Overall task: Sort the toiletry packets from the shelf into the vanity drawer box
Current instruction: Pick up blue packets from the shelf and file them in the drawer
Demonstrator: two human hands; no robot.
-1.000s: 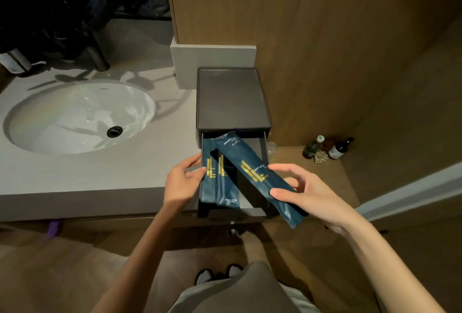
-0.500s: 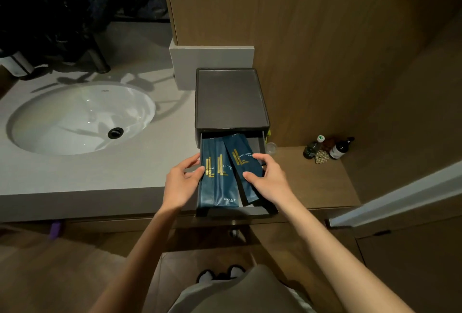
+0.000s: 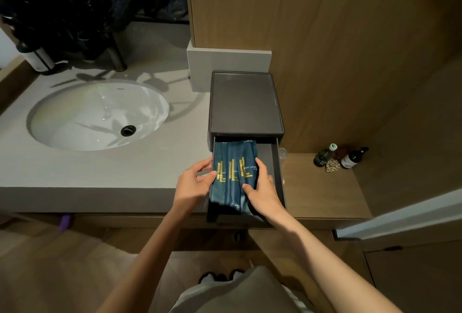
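Note:
Three dark blue toiletry packets [image 3: 228,175] with gold markings lie side by side in the left part of the open drawer [image 3: 271,162] of the dark vanity box [image 3: 245,103]. My left hand [image 3: 193,182] touches the left edge of the leftmost packet with its fingertips. Thumb and fingers of my right hand [image 3: 262,190] hold the rightmost packet [image 3: 247,155], which lies flat beside the other two. The right part of the drawer floor is bare. The packets' lower ends are partly hidden by my hands.
The box stands on a grey counter [image 3: 125,175] beside a white sink [image 3: 100,115]. A wooden shelf [image 3: 325,187] to the right carries small bottles [image 3: 340,156]. A wooden wall rises behind, and a white door edge [image 3: 400,215] juts in at right.
My right hand brought the third packet from outside the drawer's front right into the drawer and laid it straight beside the other two. My left hand stayed at the left packet's edge.

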